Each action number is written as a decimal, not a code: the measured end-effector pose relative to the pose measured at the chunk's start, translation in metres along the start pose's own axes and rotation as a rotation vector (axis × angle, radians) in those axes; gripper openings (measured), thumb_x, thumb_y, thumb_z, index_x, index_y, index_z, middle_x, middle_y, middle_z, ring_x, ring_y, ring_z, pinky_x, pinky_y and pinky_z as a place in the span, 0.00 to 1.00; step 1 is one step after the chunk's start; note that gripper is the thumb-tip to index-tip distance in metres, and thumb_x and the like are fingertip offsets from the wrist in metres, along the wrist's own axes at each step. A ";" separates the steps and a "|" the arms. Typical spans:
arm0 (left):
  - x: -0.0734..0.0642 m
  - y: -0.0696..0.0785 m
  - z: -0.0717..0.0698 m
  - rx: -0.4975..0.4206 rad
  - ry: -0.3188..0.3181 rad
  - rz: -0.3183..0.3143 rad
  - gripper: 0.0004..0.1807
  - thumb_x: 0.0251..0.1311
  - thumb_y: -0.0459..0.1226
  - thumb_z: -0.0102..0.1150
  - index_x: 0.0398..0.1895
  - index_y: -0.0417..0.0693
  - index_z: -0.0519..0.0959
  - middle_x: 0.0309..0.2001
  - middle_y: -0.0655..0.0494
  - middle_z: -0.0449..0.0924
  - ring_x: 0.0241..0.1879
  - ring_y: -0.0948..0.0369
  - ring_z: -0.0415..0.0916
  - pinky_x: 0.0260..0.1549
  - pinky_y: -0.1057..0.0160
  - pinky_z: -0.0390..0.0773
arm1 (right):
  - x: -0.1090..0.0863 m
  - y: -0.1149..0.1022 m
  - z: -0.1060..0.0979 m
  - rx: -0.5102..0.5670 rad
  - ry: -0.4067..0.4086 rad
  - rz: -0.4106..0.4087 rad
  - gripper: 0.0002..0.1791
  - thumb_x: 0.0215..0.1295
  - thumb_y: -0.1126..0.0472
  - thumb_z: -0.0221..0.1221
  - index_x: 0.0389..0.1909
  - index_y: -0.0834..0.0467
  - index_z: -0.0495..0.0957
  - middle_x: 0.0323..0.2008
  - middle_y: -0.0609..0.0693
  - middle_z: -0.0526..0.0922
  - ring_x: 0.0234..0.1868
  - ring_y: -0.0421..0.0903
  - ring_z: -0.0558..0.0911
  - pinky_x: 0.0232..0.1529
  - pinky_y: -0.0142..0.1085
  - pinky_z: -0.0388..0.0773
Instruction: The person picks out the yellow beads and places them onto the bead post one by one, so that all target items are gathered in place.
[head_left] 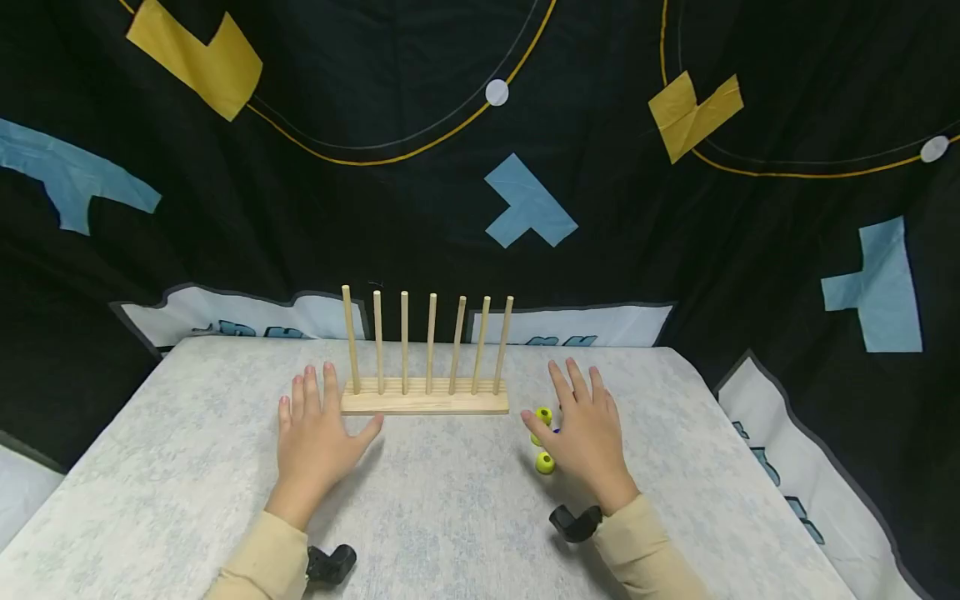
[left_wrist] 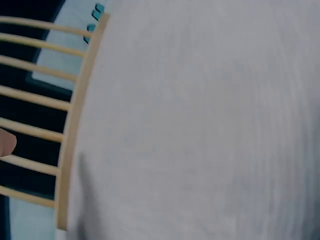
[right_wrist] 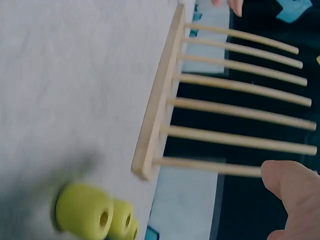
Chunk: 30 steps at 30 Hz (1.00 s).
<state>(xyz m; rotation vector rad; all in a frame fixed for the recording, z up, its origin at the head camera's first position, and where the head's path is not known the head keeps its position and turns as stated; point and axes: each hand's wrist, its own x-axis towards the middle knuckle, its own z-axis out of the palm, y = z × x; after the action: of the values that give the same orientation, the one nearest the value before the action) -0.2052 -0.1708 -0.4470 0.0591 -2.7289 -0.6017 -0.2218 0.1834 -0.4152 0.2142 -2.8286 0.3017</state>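
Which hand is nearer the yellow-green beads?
Right. The right hand is just right of the yellow-green beads, partly covering them in the head view. The left hand is farther away, by the left end of the wooden peg rack.

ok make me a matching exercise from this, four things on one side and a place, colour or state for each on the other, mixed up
Column one
1. peg rack
2. yellow-green beads
3. left hand
4. right sleeve

Column two
A. beige
B. near the rack's left end, fingers extended
C. wooden, with seven pegs
D. on the table, by the right hand

Pairs: 1-C, 2-D, 3-B, 4-A
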 end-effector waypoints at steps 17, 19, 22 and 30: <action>0.014 -0.033 0.025 -0.131 -0.108 -0.019 0.52 0.62 0.52 0.63 0.73 0.23 0.51 0.73 0.22 0.48 0.75 0.31 0.43 0.73 0.33 0.43 | 0.016 0.079 -0.002 0.066 -0.149 0.195 0.39 0.71 0.48 0.55 0.78 0.56 0.53 0.74 0.64 0.60 0.73 0.70 0.57 0.69 0.70 0.57; 0.014 -0.036 0.028 -0.155 -0.123 -0.031 0.50 0.64 0.51 0.62 0.73 0.23 0.51 0.74 0.23 0.47 0.75 0.31 0.42 0.73 0.33 0.42 | 0.016 0.085 0.001 0.065 -0.170 0.211 0.38 0.72 0.49 0.55 0.77 0.57 0.54 0.74 0.64 0.61 0.72 0.70 0.58 0.68 0.69 0.59; 0.014 -0.040 0.031 -0.181 -0.130 -0.043 0.48 0.66 0.50 0.60 0.73 0.24 0.51 0.74 0.23 0.48 0.75 0.31 0.42 0.74 0.34 0.41 | 0.017 0.093 0.006 0.063 -0.203 0.227 0.37 0.72 0.51 0.56 0.76 0.58 0.56 0.73 0.64 0.63 0.71 0.70 0.61 0.67 0.68 0.62; 0.016 -0.042 0.038 -0.178 -0.102 -0.053 0.43 0.68 0.47 0.58 0.72 0.24 0.55 0.72 0.24 0.53 0.75 0.32 0.47 0.74 0.36 0.41 | 0.022 0.109 0.019 0.047 -0.251 0.260 0.33 0.73 0.55 0.55 0.74 0.59 0.59 0.70 0.66 0.67 0.66 0.70 0.68 0.64 0.66 0.67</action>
<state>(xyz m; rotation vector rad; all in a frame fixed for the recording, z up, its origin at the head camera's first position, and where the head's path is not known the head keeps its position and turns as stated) -0.2345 -0.1961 -0.4914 0.0583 -2.7659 -0.8822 -0.2670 0.2820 -0.4468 -0.1172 -3.1033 0.4237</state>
